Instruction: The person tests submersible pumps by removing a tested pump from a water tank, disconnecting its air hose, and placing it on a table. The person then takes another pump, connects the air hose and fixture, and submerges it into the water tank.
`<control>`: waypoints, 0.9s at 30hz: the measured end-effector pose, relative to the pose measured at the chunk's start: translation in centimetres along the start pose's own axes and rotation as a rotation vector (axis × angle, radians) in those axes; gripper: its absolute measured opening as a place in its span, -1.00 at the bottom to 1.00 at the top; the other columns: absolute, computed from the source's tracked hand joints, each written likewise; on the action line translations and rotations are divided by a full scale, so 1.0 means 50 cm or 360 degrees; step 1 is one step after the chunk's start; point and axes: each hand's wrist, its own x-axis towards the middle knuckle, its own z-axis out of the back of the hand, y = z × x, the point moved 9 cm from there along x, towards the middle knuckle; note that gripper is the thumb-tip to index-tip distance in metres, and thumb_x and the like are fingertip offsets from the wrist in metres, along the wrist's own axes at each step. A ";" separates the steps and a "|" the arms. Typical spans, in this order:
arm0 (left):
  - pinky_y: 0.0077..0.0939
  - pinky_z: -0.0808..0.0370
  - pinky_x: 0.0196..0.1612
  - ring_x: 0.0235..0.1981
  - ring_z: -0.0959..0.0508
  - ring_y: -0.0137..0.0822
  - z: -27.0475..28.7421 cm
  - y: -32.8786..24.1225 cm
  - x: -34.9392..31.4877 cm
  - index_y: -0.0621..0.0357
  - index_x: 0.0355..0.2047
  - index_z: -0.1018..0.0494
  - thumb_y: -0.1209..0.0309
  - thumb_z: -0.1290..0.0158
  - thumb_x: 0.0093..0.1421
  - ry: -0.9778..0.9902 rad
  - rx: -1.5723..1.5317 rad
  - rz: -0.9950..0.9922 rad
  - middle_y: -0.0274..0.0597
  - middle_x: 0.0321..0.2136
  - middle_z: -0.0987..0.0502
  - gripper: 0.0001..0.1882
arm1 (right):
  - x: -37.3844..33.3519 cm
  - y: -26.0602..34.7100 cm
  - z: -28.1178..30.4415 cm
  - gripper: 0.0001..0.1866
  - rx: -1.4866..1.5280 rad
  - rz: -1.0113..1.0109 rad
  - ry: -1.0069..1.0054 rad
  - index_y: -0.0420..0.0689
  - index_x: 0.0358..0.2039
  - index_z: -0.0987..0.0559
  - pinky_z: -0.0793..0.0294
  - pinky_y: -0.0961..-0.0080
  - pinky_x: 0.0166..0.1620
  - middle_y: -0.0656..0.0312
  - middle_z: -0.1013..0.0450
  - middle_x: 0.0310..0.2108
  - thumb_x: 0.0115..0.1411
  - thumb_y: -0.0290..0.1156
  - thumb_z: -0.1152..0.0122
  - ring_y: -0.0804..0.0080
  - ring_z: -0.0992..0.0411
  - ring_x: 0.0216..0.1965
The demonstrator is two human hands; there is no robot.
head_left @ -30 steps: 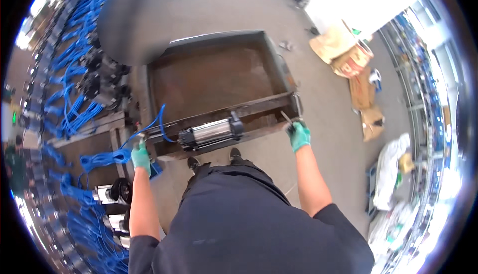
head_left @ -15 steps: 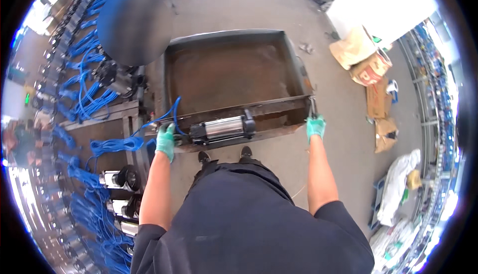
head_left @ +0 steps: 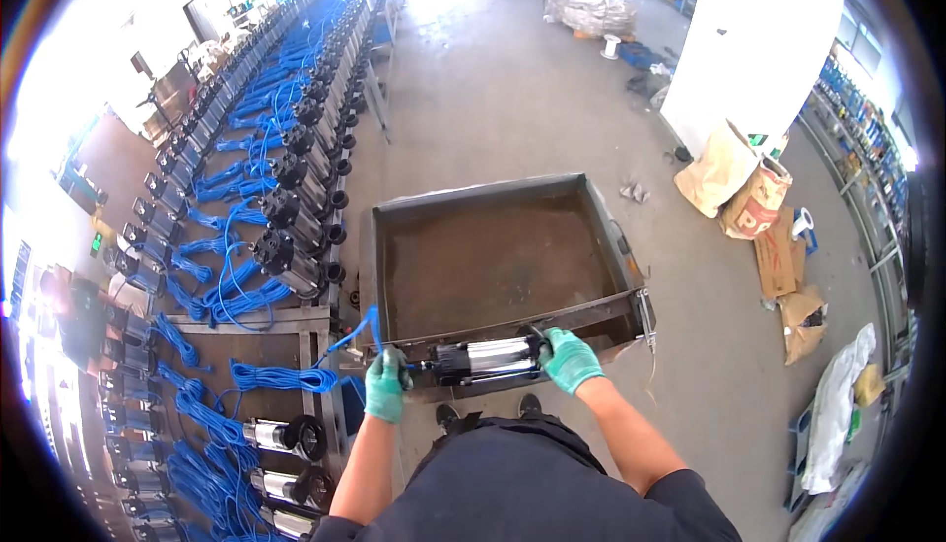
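A silver and black cylindrical pump (head_left: 490, 359) lies on its side across the near edge of a metal tank (head_left: 473, 187) holding brown liquid. My right hand (head_left: 572, 358), in a green glove, closes around the pump's right black end. Beside the pump's left end, my left hand (head_left: 385, 386), gloved alike, is curled around something dark, mostly hidden by the fingers. A blue cable (head_left: 363, 329) loops up just behind that hand, leading left toward a coiled blue cable (head_left: 281, 376) on the bench.
On my left runs a long metal bench (head_left: 296, 322) with rows of similar pumps (head_left: 286, 256) and blue cables. At right stand paper sacks (head_left: 757, 199), cardboard (head_left: 778, 256) and a white sack (head_left: 838, 414), beyond them a white pillar (head_left: 754, 49).
My right hand has left the metal fitting at the tank's right corner and moved left onto the pump's end. The left hand stays near the tank's left corner. The view has tilted up.
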 end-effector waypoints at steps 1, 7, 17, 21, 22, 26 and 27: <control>-0.54 -0.39 -0.53 -0.62 -0.38 -0.52 -0.026 -0.048 -0.024 0.07 -0.25 -0.50 0.04 0.02 0.45 0.0131 -0.0220 -0.0076 -0.42 -0.54 -0.44 -0.64 | -0.001 -0.036 0.000 -0.62 0.0117 0.0061 -0.0121 -0.11 0.09 -0.52 -0.50 -0.01 0.04 -0.20 -0.51 -0.07 0.30 -0.27 -0.09 -0.19 -0.50 -0.04; -0.51 -0.50 -0.42 -0.50 -0.50 -0.44 -0.240 -0.091 -0.070 0.19 -0.02 -0.52 0.03 0.03 0.45 0.0604 -0.0562 0.0110 -0.30 -0.45 -0.53 -0.56 | 0.031 -0.171 -0.094 -0.65 0.0152 0.0031 -0.0269 -0.03 0.06 -0.58 -0.51 0.01 0.04 -0.15 -0.50 -0.03 0.25 -0.40 -0.10 -0.18 -0.50 -0.02; -0.59 -0.48 -0.42 -0.53 -0.49 -0.54 -0.290 -0.040 -0.034 0.13 0.25 -0.40 -0.11 -0.01 0.38 0.0604 -0.0219 0.0332 -0.35 -0.45 -0.55 -0.34 | 0.062 -0.186 -0.125 -0.61 -0.0060 -0.0039 -0.0297 -0.09 0.00 -0.57 -0.56 0.03 -0.03 -0.11 -0.46 0.02 0.15 -0.59 -0.06 -0.16 -0.53 -0.07; -0.58 -0.53 -0.41 -0.51 -0.51 -0.55 -0.293 -0.027 -0.028 0.16 0.23 -0.40 -0.06 -0.02 0.39 0.0622 -0.0322 0.0394 -0.27 -0.20 -0.60 -0.38 | 0.072 -0.205 -0.137 -0.63 -0.0074 -0.0098 -0.0256 -0.09 -0.02 -0.58 -0.56 0.05 -0.03 -0.06 -0.45 0.04 0.16 -0.60 -0.08 -0.14 -0.54 -0.07; -0.58 -0.53 -0.41 -0.51 -0.51 -0.55 -0.290 -0.021 -0.031 0.16 0.23 -0.40 -0.06 -0.02 0.39 0.0614 -0.0324 0.0402 -0.27 -0.20 -0.60 -0.38 | 0.071 -0.207 -0.141 -0.63 -0.0071 -0.0098 -0.0232 -0.09 -0.01 -0.58 -0.56 0.05 -0.03 -0.05 -0.45 0.04 0.15 -0.60 -0.08 -0.13 -0.54 -0.07; -0.55 -0.52 -0.42 -0.51 -0.51 -0.51 -0.287 -0.021 -0.039 0.17 0.25 -0.37 -0.08 -0.02 0.38 0.0628 -0.0308 0.0360 -0.24 -0.23 -0.61 -0.34 | 0.061 -0.209 -0.149 -0.62 -0.0061 -0.0094 -0.0230 -0.07 -0.01 -0.58 -0.56 0.06 -0.02 -0.04 -0.45 0.05 0.15 -0.60 -0.10 -0.13 -0.54 -0.07; -0.51 -0.52 -0.43 -0.52 -0.51 -0.47 -0.287 -0.021 -0.041 0.18 0.28 -0.34 -0.13 -0.02 0.36 0.0632 -0.0274 0.0359 -0.22 -0.24 -0.59 -0.29 | 0.061 -0.213 -0.153 -0.62 -0.0086 -0.0092 -0.0224 -0.07 -0.01 -0.58 -0.56 0.06 -0.02 -0.03 -0.45 0.05 0.15 -0.60 -0.10 -0.13 -0.54 -0.06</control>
